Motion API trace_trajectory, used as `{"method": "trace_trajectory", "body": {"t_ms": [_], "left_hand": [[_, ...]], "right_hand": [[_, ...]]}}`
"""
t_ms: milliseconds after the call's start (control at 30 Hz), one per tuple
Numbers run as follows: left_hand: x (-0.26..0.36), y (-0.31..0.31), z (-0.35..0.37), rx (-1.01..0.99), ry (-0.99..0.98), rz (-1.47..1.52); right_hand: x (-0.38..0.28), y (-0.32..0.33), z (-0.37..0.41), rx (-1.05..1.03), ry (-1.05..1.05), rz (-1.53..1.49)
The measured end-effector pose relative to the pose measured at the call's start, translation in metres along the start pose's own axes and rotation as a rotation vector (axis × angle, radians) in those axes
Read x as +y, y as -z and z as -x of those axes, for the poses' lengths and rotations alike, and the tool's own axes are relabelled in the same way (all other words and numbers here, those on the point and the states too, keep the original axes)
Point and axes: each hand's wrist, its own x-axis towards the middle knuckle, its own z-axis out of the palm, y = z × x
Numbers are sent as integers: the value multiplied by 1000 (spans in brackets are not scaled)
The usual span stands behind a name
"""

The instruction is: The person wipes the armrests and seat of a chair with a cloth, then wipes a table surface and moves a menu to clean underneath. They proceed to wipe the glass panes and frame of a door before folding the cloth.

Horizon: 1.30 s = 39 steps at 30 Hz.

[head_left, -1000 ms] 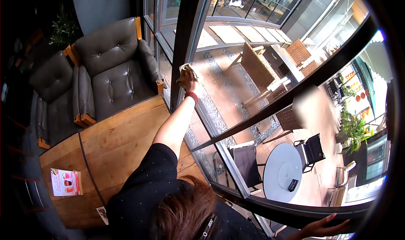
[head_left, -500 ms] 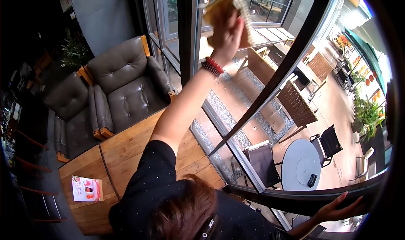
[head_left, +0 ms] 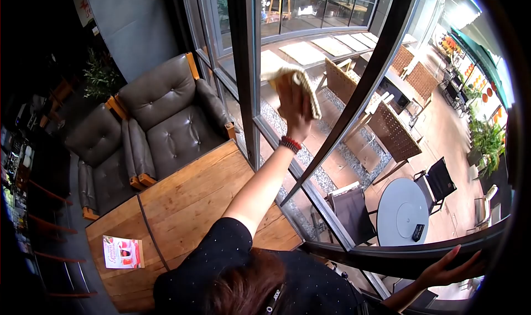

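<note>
My left hand (head_left: 297,107), with a red and dark beaded bracelet at its wrist, presses a folded yellowish cloth (head_left: 306,89) against the tall window pane. The fingers lie over the cloth, part of which stands out beyond them. My left arm reaches up from a black short sleeve across the wooden table. Low at the right, my right hand (head_left: 451,268) is held out with fingers apart, close by the dark window frame (head_left: 398,254). It holds nothing.
A wooden table (head_left: 204,193) bearing a pink printed card (head_left: 121,252) stands below my arm. Two dark leather armchairs (head_left: 177,124) are at the left. Dark frame bars divide the glass. Outside are a round grey table (head_left: 395,210) and woven chairs (head_left: 390,129).
My left hand has moved down the pane with the cloth, its arm now lower and further right. My right hand stays near the frame. The whole view has shifted slightly.
</note>
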Motion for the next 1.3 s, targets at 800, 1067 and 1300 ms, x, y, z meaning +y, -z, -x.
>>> {"method": "trace_trajectory", "body": {"t_ms": [800,1067,1300], "left_hand": [[96,4,-187,10,-245,-153],[188,4,-258,78,-727,-148],[132,14,-133,-28,-628,-112]], "right_hand": [[0,8,-2,-37,-27,-91],[2,8,1,-48,-26,-76],[2,6,1,-43,-30,-78]]}}
